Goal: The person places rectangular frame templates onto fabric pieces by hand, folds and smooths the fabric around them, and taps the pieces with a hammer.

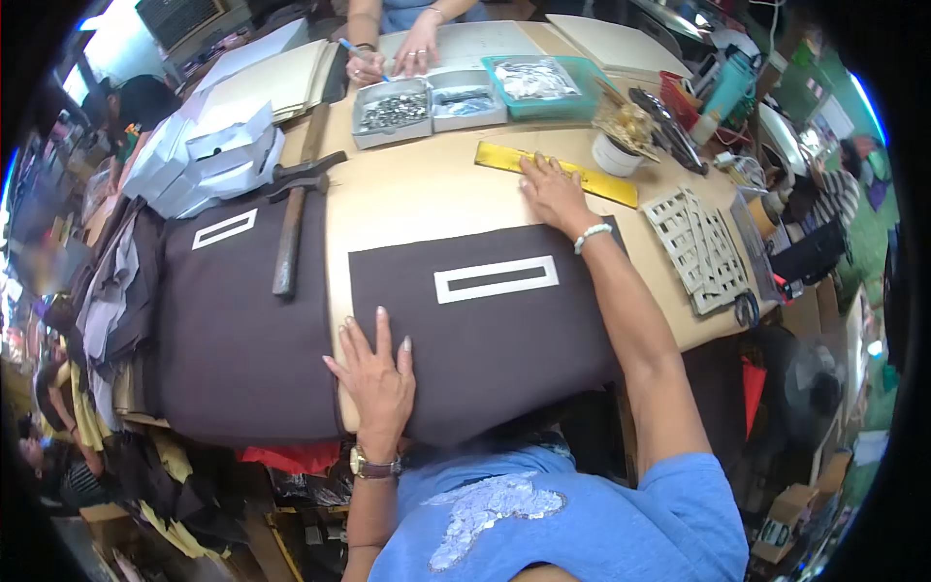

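Observation:
A dark fabric piece (485, 359) lies before me on the table and hangs over its near edge. On it sits a white rectangular frame (446, 288) with a dark slot in its middle. My left hand (376, 376) rests flat on the cloth's left edge, fingers spread. Beyond the cloth's far right corner, my right hand (558, 197) reaches to a yellow ruler (606, 186), its fingertips on the near edge; whether they grip it I cannot tell. To the left is a second dark fabric stack (233, 339) with a similar white frame (224, 229).
Hammers (289, 238) lie on the left stack near folded white papers (208, 160). A box of metal pieces (393, 136), a teal tray (592, 87) and a white cup (614, 155) stand farther back. Cream lattice pieces (693, 242) lie right. Opposite, a person's hands (419, 44) hold a pen.

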Motion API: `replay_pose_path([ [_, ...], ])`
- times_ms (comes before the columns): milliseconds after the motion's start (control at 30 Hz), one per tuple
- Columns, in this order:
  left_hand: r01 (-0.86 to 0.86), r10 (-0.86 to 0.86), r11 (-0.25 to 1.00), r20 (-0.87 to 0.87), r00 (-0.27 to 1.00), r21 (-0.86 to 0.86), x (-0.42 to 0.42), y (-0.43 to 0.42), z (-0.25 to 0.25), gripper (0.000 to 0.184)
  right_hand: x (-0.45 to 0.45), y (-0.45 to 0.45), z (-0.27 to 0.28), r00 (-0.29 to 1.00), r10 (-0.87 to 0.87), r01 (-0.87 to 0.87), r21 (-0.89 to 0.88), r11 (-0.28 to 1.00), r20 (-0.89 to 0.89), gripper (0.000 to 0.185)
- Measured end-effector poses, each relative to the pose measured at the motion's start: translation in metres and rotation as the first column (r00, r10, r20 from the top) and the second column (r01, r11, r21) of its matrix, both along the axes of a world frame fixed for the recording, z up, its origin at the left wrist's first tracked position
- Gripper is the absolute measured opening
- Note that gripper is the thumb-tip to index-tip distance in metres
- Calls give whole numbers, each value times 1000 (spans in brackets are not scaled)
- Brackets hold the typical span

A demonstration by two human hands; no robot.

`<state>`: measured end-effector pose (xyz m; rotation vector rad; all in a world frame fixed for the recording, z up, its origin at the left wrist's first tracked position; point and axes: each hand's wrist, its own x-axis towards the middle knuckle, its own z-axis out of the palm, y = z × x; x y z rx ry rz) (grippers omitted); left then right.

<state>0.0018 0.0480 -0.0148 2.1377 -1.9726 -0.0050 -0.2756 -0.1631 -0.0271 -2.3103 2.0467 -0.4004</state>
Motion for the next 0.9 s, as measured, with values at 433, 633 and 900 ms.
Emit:
replay_pose_path([
  [433, 71, -198, 979, -796, 572, -193, 12, 17, 13, 45, -67, 167, 9, 911, -256, 299, -89, 950, 322, 15],
  [633, -547, -121, 736, -872, 474, -399, 87, 94, 113, 60, 66, 137, 103, 395, 128, -58, -115, 992, 910, 11],
  [900, -375, 56, 664, -457, 888, -647, 272, 89, 207, 55, 234, 78, 131, -137, 378, -381, -400, 834, 916, 9],
])
